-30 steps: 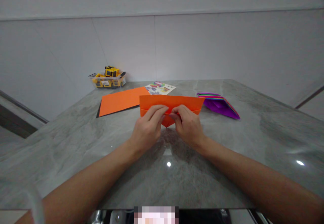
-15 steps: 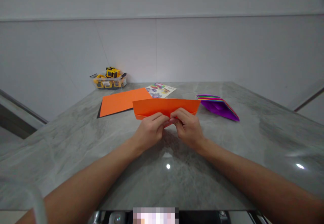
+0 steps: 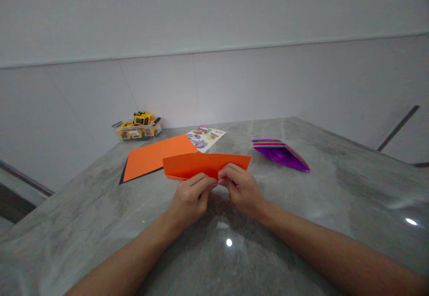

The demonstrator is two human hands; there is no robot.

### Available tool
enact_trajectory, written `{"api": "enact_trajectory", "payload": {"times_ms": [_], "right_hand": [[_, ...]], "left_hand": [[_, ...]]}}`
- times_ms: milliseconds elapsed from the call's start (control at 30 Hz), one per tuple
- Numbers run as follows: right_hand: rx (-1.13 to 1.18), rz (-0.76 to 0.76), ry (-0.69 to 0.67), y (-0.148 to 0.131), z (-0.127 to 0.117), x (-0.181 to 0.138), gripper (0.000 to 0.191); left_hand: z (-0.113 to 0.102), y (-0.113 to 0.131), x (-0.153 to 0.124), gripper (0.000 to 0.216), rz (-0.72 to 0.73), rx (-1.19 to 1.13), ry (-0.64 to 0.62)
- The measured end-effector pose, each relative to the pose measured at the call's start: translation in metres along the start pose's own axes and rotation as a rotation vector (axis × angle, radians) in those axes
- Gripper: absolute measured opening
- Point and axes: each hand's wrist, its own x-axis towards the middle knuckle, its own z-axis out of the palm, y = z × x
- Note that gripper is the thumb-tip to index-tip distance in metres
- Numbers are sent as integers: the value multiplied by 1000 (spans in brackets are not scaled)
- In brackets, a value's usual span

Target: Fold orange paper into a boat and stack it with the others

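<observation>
Left hand [image 3: 192, 195] and right hand [image 3: 241, 189] pinch the paper [image 3: 204, 163] by its near edge; its long axis runs crosswise, left to right beyond them.

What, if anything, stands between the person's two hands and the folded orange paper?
Nothing visible does: the left hand and right hand both pinch the near edge of the folded orange paper directly. The flat orange sheet lies behind it, not between.

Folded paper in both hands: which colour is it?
The folded paper is orange, best seen in the head view.
</observation>
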Motion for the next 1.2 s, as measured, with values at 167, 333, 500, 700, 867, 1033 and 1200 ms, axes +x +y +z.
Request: {"api": "enact_trajectory", "payload": {"times_ms": [167,333,500,700,867,1033,1200], "right_hand": [[-23,36,33,3,-3,-2,11],[-52,30,23,10,-1,-2,13],[-63,23,-21,12,4,-3,13],[-53,18,-46,13,16,-3,15],[-50,7,-54,14,19,-2,16],[-98,17,-57,16,13,-4,11],[-142,23,-54,18,12,-4,11]], "left_hand": [[1,-2,1,19,-20,24,64],[1,-3,2,19,-20,31,65],[-1,-3,0,18,-14,22,39],[-1,-5,-2,15,-17,22,11],[1,-9,-4,17,-34,37,-9],[1,-12,-4,14,-63,52,20],[1,-11,-3,14,-61,52,18]]}}
